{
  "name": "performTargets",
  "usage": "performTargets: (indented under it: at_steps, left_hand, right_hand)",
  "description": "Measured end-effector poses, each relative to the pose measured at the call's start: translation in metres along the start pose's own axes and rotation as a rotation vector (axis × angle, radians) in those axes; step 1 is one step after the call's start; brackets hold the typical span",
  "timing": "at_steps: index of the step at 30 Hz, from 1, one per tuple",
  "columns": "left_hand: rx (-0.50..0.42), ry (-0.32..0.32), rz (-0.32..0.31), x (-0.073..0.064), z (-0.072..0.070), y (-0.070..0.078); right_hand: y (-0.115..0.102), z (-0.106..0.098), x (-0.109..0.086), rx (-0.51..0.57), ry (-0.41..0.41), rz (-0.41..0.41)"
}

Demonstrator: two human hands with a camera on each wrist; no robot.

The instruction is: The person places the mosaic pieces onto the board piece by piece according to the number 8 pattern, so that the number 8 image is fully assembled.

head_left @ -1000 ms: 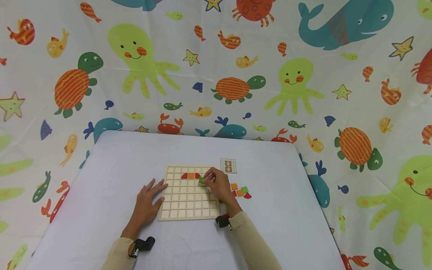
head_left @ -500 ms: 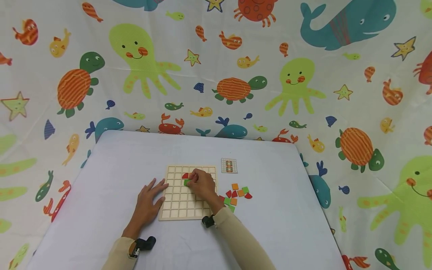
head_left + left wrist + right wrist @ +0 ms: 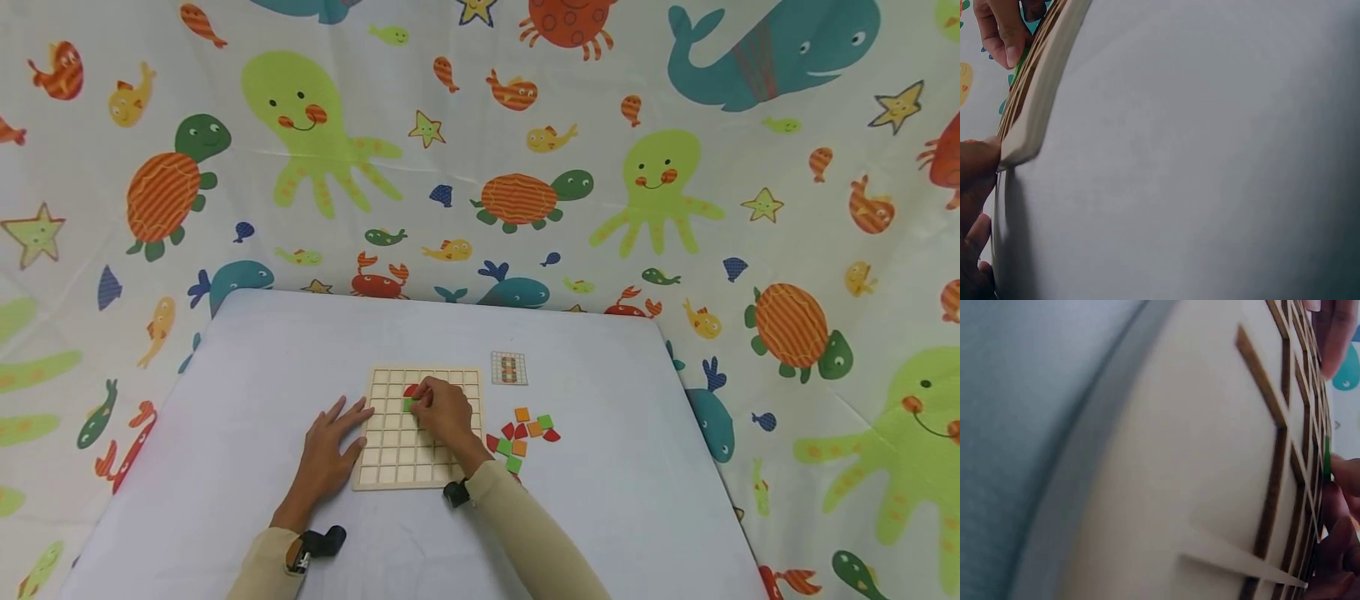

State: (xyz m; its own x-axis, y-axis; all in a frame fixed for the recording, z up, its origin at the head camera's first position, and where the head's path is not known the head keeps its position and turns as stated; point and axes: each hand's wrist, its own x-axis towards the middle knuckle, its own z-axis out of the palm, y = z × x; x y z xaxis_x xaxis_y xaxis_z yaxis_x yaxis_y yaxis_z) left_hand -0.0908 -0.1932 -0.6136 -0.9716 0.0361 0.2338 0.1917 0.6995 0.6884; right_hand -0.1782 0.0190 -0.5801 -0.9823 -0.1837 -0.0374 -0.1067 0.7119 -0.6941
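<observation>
A light wooden grid board (image 3: pixel 390 458) lies on the white table. My right hand (image 3: pixel 448 414) is over its upper middle and pinches a green square tile (image 3: pixel 408 405) between thumb and fingertips, at a cell just below a red quarter-round tile (image 3: pixel 410 390). The tiles to the right of the red one are hidden behind the hand. In the left wrist view the green tile (image 3: pixel 1020 62) stands slightly on edge under the fingers. My left hand (image 3: pixel 325 450) rests with fingers spread at the board's left edge.
Several loose orange, green and red tiles (image 3: pixel 519 448) lie right of the board. A small pattern card (image 3: pixel 509 368) lies at the board's upper right. Behind the table hangs a cloth (image 3: pixel 465 125) printed with sea animals.
My right hand has moved left across the board with the green tile, from near the row's right end to under the red tile. The left hand stays put.
</observation>
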Motion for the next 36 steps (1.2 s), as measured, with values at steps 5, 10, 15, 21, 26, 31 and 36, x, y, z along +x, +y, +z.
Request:
performTargets:
  at_steps: [5, 10, 15, 21, 26, 31, 36]
  left_hand:
    - [0.005, 0.004, 0.001, 0.0, 0.001, 0.001]
    - [0.004, -0.001, -0.007, 0.0, 0.001, 0.0]
    - [0.002, 0.004, -0.007, 0.0, 0.002, -0.001]
    - [0.001, 0.014, 0.006, 0.001, 0.003, -0.003]
    - [0.001, 0.014, 0.006, 0.001, 0.002, -0.004]
    - [0.001, 0.019, 0.001, 0.001, 0.0, -0.003]
    - [0.002, 0.022, 0.013, 0.001, 0.002, -0.003]
  right_hand:
    - [0.001, 0.002, -0.001, -0.029, 0.006, -0.02]
    - [0.004, -0.001, -0.004, -0.057, -0.02, -0.032]
    - [0.011, -0.012, -0.013, 0.021, -0.032, -0.019]
    - [0.033, -0.037, -0.03, 0.171, 0.009, -0.025]
    - [0.064, -0.058, -0.041, 0.176, 0.09, 0.034]
    - [0.089, -0.084, -0.051, 0.189, 0.152, 0.108]
    - [0.108, -0.107, -0.059, 0.149, 0.227, 0.221]
